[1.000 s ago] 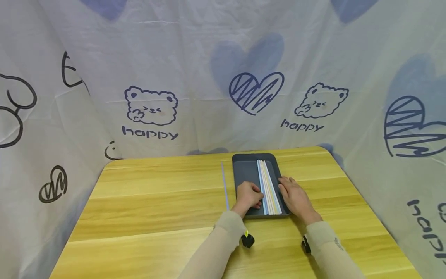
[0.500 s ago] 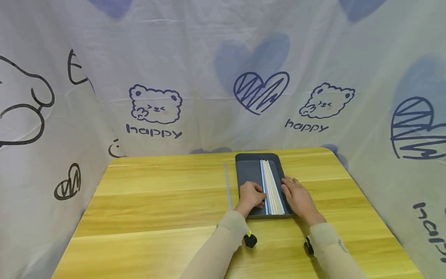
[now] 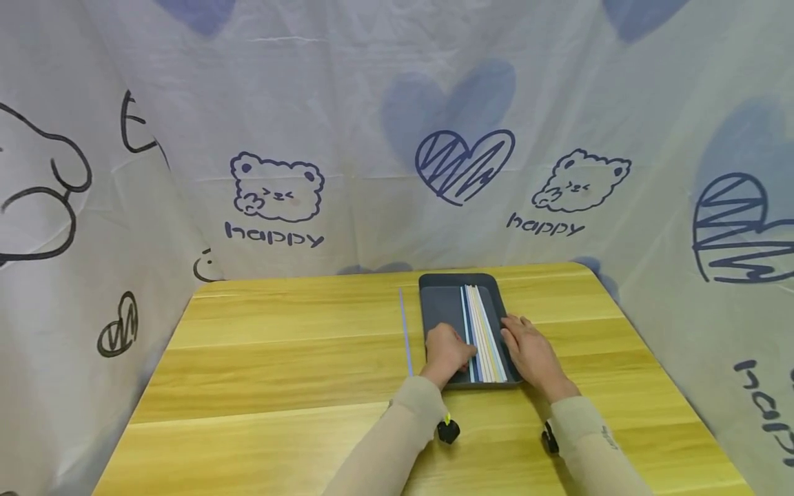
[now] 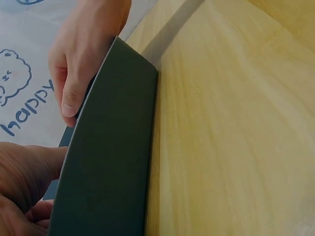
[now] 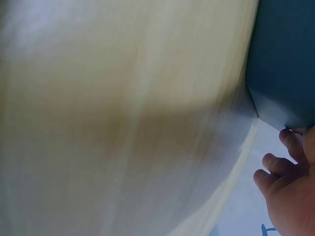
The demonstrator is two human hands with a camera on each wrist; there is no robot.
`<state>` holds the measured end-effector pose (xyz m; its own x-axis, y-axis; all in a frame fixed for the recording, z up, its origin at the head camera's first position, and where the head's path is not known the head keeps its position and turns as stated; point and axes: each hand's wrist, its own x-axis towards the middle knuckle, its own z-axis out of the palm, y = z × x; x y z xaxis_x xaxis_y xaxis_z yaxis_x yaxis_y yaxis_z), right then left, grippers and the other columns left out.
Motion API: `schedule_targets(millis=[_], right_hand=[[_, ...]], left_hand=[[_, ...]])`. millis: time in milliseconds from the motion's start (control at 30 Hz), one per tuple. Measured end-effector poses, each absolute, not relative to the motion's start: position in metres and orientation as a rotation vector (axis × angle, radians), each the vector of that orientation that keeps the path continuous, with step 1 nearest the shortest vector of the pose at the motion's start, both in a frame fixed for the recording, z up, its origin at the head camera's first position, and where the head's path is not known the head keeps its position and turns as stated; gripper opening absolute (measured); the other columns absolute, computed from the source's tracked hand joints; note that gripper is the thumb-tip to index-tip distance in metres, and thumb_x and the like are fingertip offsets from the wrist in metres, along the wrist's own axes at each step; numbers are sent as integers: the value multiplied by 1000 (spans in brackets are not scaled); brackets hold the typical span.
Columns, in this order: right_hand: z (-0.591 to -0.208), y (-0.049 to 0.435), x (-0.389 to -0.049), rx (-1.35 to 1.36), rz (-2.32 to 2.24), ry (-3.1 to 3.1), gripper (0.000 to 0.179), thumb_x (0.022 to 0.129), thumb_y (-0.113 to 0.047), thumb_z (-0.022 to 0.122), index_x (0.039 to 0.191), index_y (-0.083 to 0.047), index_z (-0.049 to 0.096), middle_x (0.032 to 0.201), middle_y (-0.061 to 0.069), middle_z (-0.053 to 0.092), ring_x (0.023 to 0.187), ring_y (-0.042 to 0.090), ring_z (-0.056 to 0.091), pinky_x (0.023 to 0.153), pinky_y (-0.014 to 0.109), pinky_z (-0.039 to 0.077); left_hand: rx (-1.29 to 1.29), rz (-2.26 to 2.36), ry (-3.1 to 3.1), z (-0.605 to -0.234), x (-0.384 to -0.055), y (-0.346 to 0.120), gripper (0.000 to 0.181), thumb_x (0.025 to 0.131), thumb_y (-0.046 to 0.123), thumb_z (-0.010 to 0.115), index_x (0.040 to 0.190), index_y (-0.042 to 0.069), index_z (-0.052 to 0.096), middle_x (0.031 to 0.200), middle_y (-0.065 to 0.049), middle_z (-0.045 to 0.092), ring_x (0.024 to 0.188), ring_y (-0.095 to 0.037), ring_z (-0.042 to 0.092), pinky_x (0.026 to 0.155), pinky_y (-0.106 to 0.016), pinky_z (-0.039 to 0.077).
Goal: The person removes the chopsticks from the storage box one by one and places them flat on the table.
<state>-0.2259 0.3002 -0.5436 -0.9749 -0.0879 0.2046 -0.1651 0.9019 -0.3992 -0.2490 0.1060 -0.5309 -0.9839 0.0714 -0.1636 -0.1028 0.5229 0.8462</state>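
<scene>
In the head view a dark grey tray (image 3: pixel 442 303) lies on the table, its long sides running away from me. Inside, thin pastel sticks (image 3: pixel 486 341) in white, blue and yellow lie side by side toward the right. My left hand (image 3: pixel 448 350) reaches over the tray's near left part, fingers curled and thumb across the leftmost light-blue stick (image 3: pixel 465 313), which stands slightly apart from the bundle. In the left wrist view the tray's wall (image 4: pixel 108 147) hides that hand's fingertips. My right hand (image 3: pixel 532 353) rests on the tray's right rim, fingers extended; in the right wrist view its fingers (image 5: pixel 280 164) meet the tray's corner.
One purple stick (image 3: pixel 405 329) lies on the wooden table (image 3: pixel 279 358) just left of the tray. A white curtain (image 3: pixel 360 193) with printed hearts and bears hangs behind the table and along both sides.
The leftmost light-blue stick has shifted a little left at its far end, opening a narrow gap beside the bundle. My left thumb has stretched slightly rightward. The right hand stays on the rim.
</scene>
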Motion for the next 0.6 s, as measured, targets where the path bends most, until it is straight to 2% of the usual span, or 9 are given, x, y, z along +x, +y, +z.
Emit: schedule_targets(millis=[133,333,600], right_hand=[[-544,301,-225,198,633,-2878,43,114,-21,45,146,5,56,155,28,51,145,55,43,121,68,38],[-545,302,-224,217,643,-2872,43,114,-20,45,147,6,55,156,29,51,146,56,42,121,68,38],[-546,301,-224,227,655,-2878,44,114,-20,44,148,6,54,157,30,49,146,56,41,121,69,37]], left_hand=[[-12,1417,2622,-530,-247,107,39,84,13,87,53,12,63,44,-1,60,39,-15,60,49,-24,55],[-6,1411,2636,-531,-248,108,47,84,12,86,48,13,56,42,-2,58,35,-14,57,42,-26,52],[49,1288,2789,-533,-251,110,56,79,17,91,48,18,45,41,5,42,39,-14,45,38,-26,37]])
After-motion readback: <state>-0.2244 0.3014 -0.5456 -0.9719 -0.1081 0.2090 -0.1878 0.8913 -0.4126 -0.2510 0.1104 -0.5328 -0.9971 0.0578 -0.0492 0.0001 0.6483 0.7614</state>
